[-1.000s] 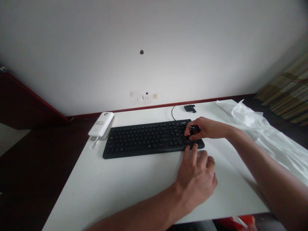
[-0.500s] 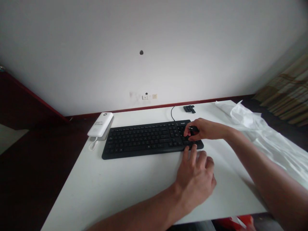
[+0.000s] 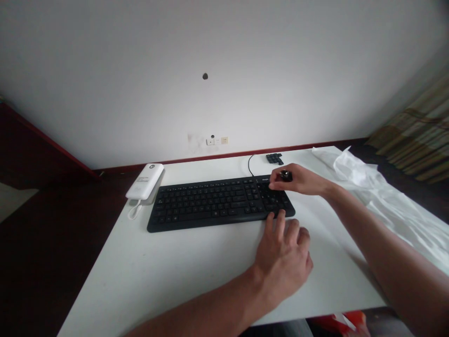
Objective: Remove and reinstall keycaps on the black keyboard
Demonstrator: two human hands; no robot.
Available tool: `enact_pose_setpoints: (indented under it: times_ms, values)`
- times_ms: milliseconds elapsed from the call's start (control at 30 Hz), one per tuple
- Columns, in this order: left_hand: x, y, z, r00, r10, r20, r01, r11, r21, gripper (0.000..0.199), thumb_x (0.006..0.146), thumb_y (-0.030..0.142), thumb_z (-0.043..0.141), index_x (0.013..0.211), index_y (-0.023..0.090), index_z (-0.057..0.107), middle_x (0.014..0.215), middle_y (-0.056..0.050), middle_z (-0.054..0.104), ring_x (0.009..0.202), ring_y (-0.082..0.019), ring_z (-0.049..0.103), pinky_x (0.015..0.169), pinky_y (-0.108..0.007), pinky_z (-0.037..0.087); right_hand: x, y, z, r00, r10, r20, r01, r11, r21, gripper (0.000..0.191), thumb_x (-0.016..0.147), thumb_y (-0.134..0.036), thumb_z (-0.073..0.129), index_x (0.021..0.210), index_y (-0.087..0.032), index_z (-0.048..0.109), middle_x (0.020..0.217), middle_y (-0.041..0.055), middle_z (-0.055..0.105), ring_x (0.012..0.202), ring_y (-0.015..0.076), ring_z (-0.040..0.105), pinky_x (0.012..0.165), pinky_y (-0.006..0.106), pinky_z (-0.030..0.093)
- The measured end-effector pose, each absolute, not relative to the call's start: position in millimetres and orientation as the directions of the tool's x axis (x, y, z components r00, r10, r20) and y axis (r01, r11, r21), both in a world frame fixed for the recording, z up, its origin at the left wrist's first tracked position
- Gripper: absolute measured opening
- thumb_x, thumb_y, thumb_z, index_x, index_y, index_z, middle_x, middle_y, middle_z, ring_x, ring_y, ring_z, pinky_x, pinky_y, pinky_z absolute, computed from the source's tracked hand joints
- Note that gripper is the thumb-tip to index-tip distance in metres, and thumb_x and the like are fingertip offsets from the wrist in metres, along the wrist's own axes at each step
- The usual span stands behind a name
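Black keyboard (image 3: 220, 203), long and low, matte keys

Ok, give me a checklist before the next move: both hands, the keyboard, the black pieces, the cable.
Right hand pinching a small black piece above the black keyboard's right end: ok.
Left hand with fingertips at the keyboard's front edge: ok.
Keyboard flat on the white table: ok.
Cluster of black keys behind the keyboard, apart from it: ok.
Black cable running back from the keyboard, unobstructed: ok.
Gap in the keys under the right hand: cannot tell.
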State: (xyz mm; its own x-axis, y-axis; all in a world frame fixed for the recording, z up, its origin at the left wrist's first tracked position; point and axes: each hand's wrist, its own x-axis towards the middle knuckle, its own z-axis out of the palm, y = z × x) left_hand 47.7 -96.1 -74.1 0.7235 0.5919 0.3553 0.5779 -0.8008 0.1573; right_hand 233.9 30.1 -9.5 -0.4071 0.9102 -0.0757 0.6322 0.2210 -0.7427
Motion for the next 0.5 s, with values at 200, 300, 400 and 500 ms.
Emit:
enact_pose_setpoints:
  times_ms: [200,300,400,500]
  values:
    - [47.7,-95.6,-75.8,0.72,0.593,0.36,0.571,-0.801,0.178,0.038,0.101,0.037,0.051,0.128,0.015,0.066,0.131,-0.011,0.062,0.142,-0.034,0.043,0.121,-0.052,0.038,213.6,23.0,-18.1,-0.337,0.937,0.094,-0.074,0.073,-0.995,0.051,0.088,-0.046,0.068,0.059,-0.024,0.033,0.049,-0.0074,0.025,0.044,0.0093,0.022,0.044,0.029,0.015]
    - [47.6,-95.5,-76.0,0.718,0.592,0.366,0.572,-0.802,0.175,0.037,0.1,0.038,0.052,0.126,0.016,0.066,0.131,-0.011,0.063,0.142,-0.033,0.043,0.121,-0.052,0.038,201.2,20.2,-22.6,-0.423,0.898,0.122,-0.227,0.026,-0.974,0.046,0.084,-0.041,0.069,0.058,-0.023,0.035,0.049,-0.0071,0.023,0.045,0.0097,0.022,0.045,0.029,0.015]
    - [47.6,-95.6,-75.5,0.72,0.589,0.367,0.572,-0.803,0.167,0.036,0.1,0.038,0.054,0.126,0.016,0.067,0.131,-0.012,0.063,0.142,-0.034,0.044,0.12,-0.052,0.039,192.5,18.7,-27.3,-0.439,0.889,0.132,-0.266,0.012,-0.964,0.045,0.083,-0.038,0.067,0.055,-0.024,0.035,0.048,-0.0069,0.022,0.044,0.0095,0.02,0.044,0.029,0.015]
    - [47.6,-95.5,-75.8,0.723,0.587,0.364,0.568,-0.805,0.172,0.038,0.1,0.037,0.053,0.127,0.016,0.067,0.13,-0.011,0.063,0.141,-0.034,0.044,0.12,-0.052,0.039,187.5,18.2,-33.3,-0.402,0.901,0.163,-0.307,0.034,-0.951,0.049,0.083,-0.036,0.066,0.053,-0.025,0.03,0.046,-0.0083,0.018,0.041,0.0085,0.015,0.042,0.028,0.012]
